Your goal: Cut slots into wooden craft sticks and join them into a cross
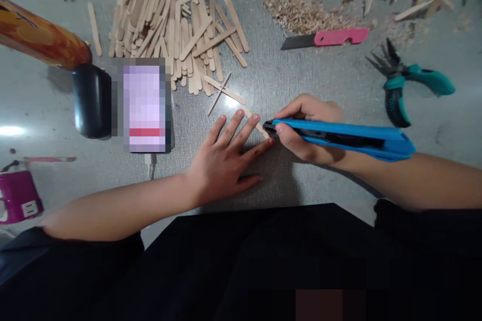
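My left hand [229, 160] lies on the grey table with its fingers spread, and its fingertips press on a flat wooden craft stick [253, 119]. In my right hand [301, 135] is a large blue utility knife [350, 138], pinched near its front end between thumb and fingers. The knife's black tip meets the craft stick close to my left index finger; the blade itself is too small to make out. Just beyond my left fingers, a thin wooden strip [216, 99] crosses over another craft stick [233, 94].
A heap of craft sticks [150, 20] spreads behind a pixelated phone [145, 110]. Wood shavings [297, 12], a pink-handled blade [339, 37] and teal pliers [399, 80] lie on the right. A black rounded object [92, 100] and an orange cylinder [45, 35] stand left.
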Demonstrator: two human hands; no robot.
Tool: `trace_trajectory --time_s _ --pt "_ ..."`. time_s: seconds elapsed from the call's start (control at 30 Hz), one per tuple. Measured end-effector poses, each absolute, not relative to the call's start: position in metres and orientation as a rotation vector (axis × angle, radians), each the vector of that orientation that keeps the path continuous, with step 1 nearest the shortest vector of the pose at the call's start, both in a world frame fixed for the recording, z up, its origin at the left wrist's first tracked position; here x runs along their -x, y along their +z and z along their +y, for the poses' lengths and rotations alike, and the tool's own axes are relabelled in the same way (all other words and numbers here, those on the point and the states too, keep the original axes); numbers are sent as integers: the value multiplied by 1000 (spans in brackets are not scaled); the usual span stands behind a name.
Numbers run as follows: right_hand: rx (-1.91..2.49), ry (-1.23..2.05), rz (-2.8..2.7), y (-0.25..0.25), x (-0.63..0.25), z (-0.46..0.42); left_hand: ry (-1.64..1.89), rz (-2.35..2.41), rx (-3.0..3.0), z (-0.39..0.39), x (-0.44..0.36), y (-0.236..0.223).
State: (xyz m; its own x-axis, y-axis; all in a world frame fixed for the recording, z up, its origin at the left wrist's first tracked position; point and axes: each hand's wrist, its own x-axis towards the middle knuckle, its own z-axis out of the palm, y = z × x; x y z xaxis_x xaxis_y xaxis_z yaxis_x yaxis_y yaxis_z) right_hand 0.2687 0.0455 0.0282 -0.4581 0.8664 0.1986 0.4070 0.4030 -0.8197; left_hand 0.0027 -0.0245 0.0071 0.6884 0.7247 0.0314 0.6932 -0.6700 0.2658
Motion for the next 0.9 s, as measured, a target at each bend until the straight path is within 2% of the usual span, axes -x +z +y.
trace_trajectory --time_s 0.43,0.73,0.9 --pt "1015 930 -2082 30 -270 42 167 1152 -2691 -25 -4 9" --pt "817 420 -2282 15 -268 40 203 1158 -2702 -27 -4 6" --pt "820 455 -2333 21 -263 41 238 1133 -2694 -26 -4 9"
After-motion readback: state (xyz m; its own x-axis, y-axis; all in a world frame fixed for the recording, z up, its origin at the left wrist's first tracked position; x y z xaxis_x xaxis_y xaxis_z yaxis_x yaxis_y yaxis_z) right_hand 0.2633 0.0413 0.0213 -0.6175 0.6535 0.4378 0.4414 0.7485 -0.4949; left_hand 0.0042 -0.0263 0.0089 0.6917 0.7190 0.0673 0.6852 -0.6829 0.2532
